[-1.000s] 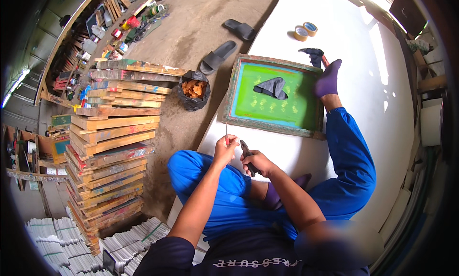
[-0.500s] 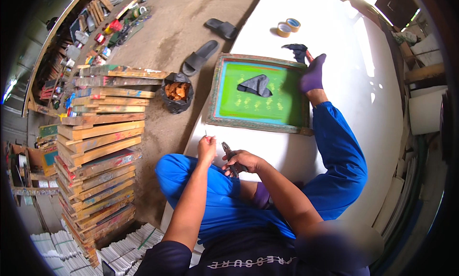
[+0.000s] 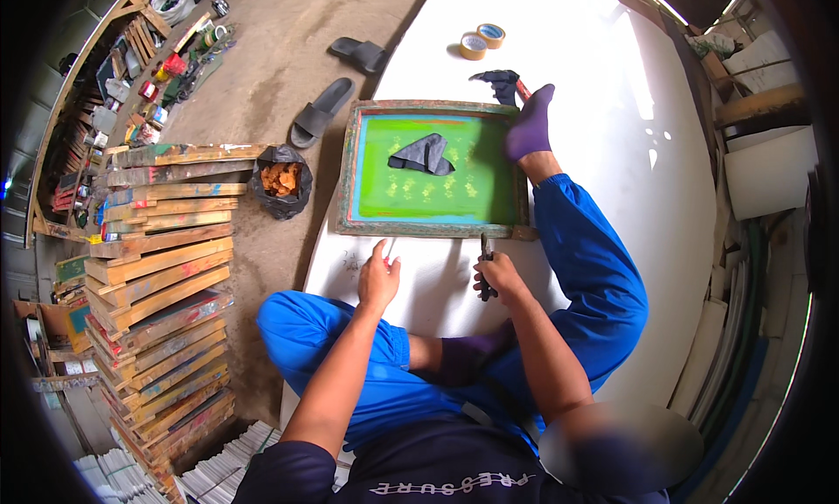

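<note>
My right hand (image 3: pixel 500 277) is closed around dark-handled pliers (image 3: pixel 486 268), jaws pointing away from me, just below the near edge of a wooden-framed printing screen (image 3: pixel 346 168). My left hand (image 3: pixel 378 281) is near the screen's near left corner, its index finger stretched forward. A tiny reddish thing shows between its thumb and fingers, too small to name. The screen's green mesh bears rows of pale yellow shapes, and on it lies a crumpled grey cloth (image 3: pixel 426 155). By the far right corner, next to my purple-socked foot, are a dark cloth (image 3: pixel 500 83) and a red-handled tool (image 3: pixel 523 90).
Two tape rolls (image 3: pixel 474 46) sit on the white table surface (image 3: pixel 603 268) beyond the screen. To the left stand a tall stack of wooden frames (image 3: pixel 162 268) and a black bag (image 3: pixel 281 182) with orange-brown lumps. Black sandals (image 3: pixel 322 113) lie on the floor.
The pliers in my right hand have moved right and forward, away from my left hand, and now point straight ahead. My left hand's index finger has stretched out. The whole view has shifted.
</note>
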A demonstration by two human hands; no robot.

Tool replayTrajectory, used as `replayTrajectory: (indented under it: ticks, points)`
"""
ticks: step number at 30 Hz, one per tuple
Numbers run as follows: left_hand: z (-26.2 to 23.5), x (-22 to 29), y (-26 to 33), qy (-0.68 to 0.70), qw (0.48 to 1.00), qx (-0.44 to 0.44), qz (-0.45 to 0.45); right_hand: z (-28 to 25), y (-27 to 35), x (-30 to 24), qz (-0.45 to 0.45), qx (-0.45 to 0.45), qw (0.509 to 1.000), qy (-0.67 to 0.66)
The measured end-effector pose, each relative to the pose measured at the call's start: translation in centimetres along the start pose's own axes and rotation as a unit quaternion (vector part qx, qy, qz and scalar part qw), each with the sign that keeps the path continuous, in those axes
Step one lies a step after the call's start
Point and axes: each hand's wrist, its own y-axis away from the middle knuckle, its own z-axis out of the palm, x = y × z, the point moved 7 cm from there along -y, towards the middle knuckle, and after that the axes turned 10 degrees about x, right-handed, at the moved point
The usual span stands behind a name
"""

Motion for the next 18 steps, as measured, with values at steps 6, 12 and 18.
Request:
replayTrajectory:
  ticks: [6,12,18]
  points:
    - [4.2,2.7,0.7,-0.059,0.99,-0.124,0.007,-0.8,-0.6,-1.2,0.014,-0.008,1.0,-0.003]
    - [5.1,2.6,0.8,-0.081,0.987,-0.141,0.001,-0.7,-0.9,-1.8,0.025,-0.017,0.999,0.03]
    - [5.6,2.3,1.2,-0.088,0.986,-0.132,0.045,-0.6,-1.0,-1.6,0.045,-0.006,0.998,0.045]
